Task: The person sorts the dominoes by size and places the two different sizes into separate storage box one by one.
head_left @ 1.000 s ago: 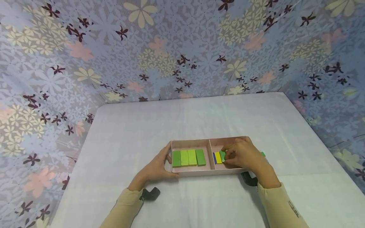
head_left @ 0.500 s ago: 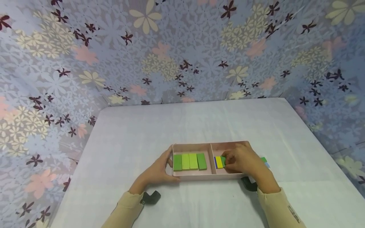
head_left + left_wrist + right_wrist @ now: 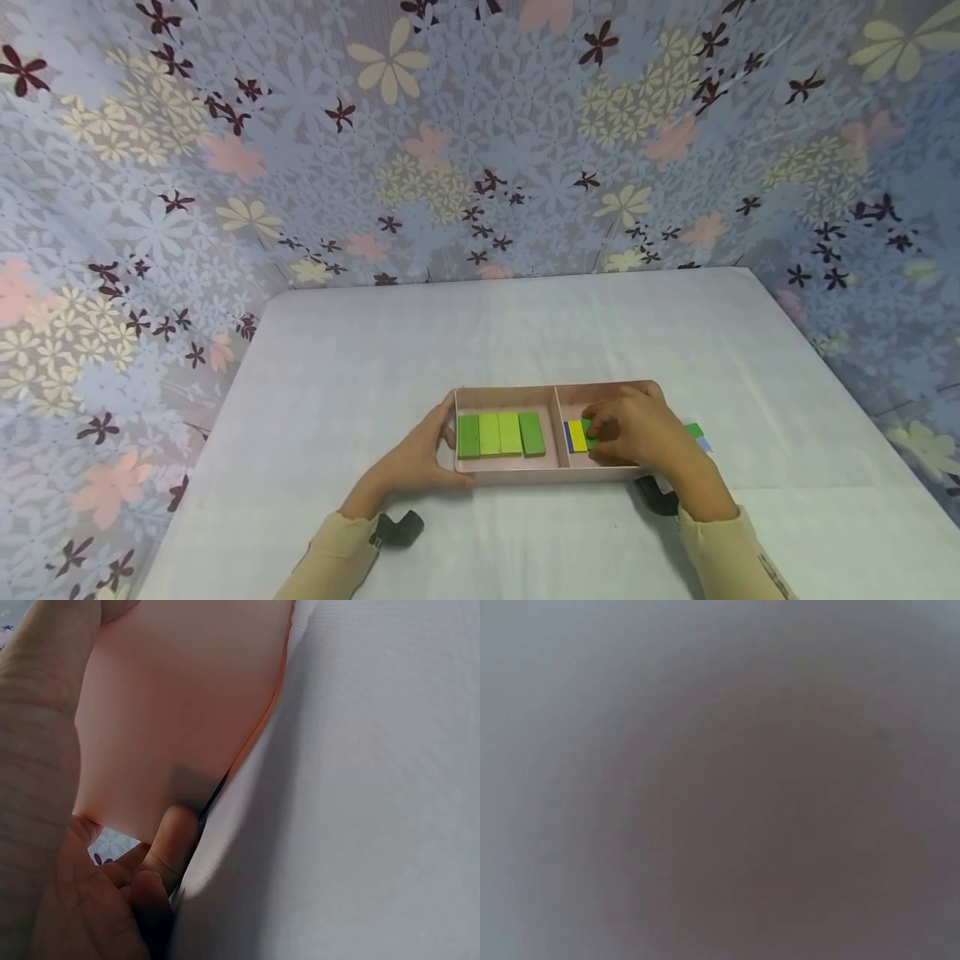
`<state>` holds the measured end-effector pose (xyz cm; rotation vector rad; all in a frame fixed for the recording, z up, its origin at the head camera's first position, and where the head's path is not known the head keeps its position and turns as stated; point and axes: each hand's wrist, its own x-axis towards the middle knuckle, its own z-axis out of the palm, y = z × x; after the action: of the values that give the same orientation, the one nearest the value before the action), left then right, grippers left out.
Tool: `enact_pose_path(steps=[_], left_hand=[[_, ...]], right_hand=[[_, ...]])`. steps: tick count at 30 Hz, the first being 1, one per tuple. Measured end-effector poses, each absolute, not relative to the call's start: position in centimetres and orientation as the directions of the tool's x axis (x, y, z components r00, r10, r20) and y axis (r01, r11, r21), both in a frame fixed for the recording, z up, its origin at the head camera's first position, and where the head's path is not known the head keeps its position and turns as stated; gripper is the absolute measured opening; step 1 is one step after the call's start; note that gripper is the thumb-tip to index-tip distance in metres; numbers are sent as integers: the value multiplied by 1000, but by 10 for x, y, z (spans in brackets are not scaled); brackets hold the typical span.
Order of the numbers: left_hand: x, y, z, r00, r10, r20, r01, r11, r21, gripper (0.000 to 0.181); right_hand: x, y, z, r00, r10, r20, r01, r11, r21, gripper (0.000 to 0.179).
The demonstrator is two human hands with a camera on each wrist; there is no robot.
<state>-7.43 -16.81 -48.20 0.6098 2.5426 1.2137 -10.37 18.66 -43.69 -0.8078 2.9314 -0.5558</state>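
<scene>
A shallow pale-pink box (image 3: 525, 477) with two compartments lies on the white-covered table. My left hand (image 3: 416, 454) grips its left end, thumb along the front wall and fingers round the side; the left wrist view shows fingertips at the box wall (image 3: 172, 697). In the right compartment, my right hand (image 3: 641, 429) pinches a green block (image 3: 588, 428), partly hidden by the fingers. Beside that block, a yellow block (image 3: 577, 436) and a thin blue block (image 3: 568, 437) stand near the divider. The left compartment holds a row of two lime blocks (image 3: 499, 433) between two darker green ones (image 3: 532, 434).
Past the box's right end, a green piece (image 3: 695, 430) and a light-blue piece (image 3: 703, 444) lie on the table (image 3: 480, 333), partly behind the right wrist. Flower-patterned cloth (image 3: 465, 125) rises behind the table and at both sides. The right wrist view is only a blur.
The whole scene sits lower in the head view as the camera tilts up. Both hands keep their places at the box, and the right fingers stay at the green block.
</scene>
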Motion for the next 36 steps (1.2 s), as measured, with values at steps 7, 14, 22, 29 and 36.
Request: enact_pose_path(steps=[7, 14, 22, 29, 36], left_hand=[[-74, -166, -482, -875, 482, -37, 266, 544, 795, 128], [-74, -164, -482, -873, 486, -42, 265, 545, 795, 128], [-72, -165, -480, -882, 468, -63, 242, 561, 792, 129], [-71, -165, -482, -881, 470, -62, 242, 558, 794, 128], [-72, -165, -481, -878, 476, -47, 255, 550, 796, 128]], right_hand=[[-101, 192, -434, -872, -474, 121, -484, 802, -351, 23], [-98, 206, -426, -855, -444, 266, -512, 805, -301, 14], [-94, 218, -424, -846, -411, 339, -506, 819, -270, 18], [-87, 232, -421, -866, -342, 366, -454, 844, -286, 19], [-84, 245, -421, -873, -310, 377, -422, 867, -264, 15]])
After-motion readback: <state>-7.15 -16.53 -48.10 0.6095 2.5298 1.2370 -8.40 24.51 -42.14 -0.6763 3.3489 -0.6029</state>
